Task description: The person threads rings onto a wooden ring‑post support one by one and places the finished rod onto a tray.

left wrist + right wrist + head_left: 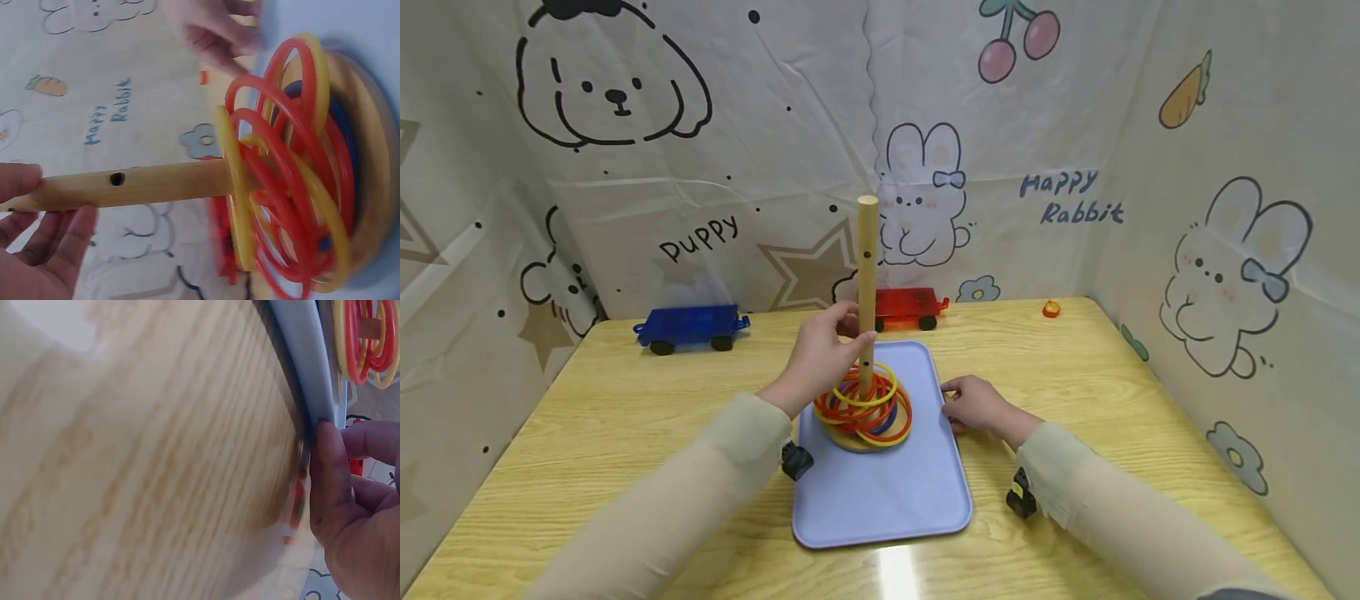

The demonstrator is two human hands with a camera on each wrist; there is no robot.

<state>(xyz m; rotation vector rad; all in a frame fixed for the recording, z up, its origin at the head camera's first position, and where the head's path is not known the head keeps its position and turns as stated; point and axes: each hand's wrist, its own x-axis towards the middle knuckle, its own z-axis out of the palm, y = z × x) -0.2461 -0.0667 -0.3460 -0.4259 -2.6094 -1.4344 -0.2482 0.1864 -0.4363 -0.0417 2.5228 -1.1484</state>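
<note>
A wooden post (867, 283) with small dark holes stands upright on a round wooden base (378, 187). My left hand (823, 354) holds the post partway up, with thumb and fingers (65, 240) on opposite sides of it. Red, yellow and blue rings (857, 408) lie in a loose, tilted heap around the foot of the post. The base sits on a light blue tray (887, 508). At the tray's right edge, my right hand (981, 407) pinches the rim (312, 375) between thumb and finger.
Toward the back left of the wooden table (685, 450) stands a blue toy wagon (691, 327). A red toy wagon (910, 307) is behind the post. One small orange-red piece (1051, 309) lies at the back right. Printed cloth walls (805, 167) enclose the table.
</note>
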